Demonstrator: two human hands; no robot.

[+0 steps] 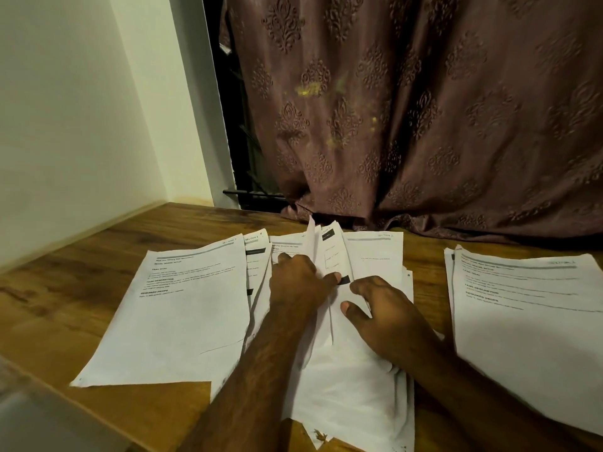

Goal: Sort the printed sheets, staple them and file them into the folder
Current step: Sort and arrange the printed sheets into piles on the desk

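matt paper sheets [182, 308], wooden table [81, 288], embossed cloth curtain [424, 109]

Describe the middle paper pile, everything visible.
The middle paper pile is a loose, fanned heap of white printed sheets with black header bars, lying on the wooden table between a single sheet on the left and a neater stack on the right. One sheet is lifted, curling upward. The left hand holds that sheet up; the right hand rests spread on the pile.
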